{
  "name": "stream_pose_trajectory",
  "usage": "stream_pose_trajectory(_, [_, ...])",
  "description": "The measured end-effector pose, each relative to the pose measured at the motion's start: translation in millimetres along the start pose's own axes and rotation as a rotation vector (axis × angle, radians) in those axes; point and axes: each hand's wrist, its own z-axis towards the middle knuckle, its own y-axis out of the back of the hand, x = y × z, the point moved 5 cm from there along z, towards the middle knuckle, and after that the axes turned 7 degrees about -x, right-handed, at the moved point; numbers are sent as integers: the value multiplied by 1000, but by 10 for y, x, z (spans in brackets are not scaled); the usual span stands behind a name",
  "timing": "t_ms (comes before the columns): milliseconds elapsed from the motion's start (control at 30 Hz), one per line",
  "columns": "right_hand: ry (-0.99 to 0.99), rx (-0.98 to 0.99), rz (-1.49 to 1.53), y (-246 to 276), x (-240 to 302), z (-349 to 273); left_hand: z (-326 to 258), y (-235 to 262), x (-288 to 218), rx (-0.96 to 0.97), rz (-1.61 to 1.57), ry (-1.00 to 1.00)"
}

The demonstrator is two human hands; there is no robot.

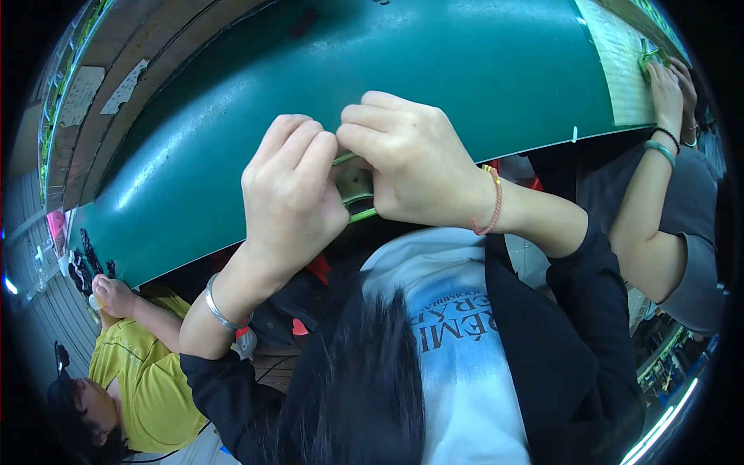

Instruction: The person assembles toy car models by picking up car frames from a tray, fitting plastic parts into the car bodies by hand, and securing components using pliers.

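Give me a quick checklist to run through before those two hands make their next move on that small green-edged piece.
1. Both hands on the piece: ok. The left hand and right hand pinch the small green-edged part between them.
2. Part in clear view: not ok, fingers cover most of it.
3. Part held over the green conveyor belt: ok, at its near edge.
4. Neighbours clear: ok. A co-worker's hands work far off on the right.
5. Grip firmness: cannot tell.

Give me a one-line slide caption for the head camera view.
Left hand and right hand pinch a small green-edged part over a green belt.
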Motion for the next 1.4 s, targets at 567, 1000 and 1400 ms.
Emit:
stream_pose_trajectory(567, [91, 1, -140, 16, 147, 22, -40, 60, 13, 26, -40, 31])
stream_pose_trajectory(1000, [-81, 26, 7, 167, -49, -114, -267, 315, 93, -118, -217, 505])
stream_pose_trajectory(1400, [-163, 55, 52, 483, -57, -182, -378, -14, -522, -127, 208, 322])
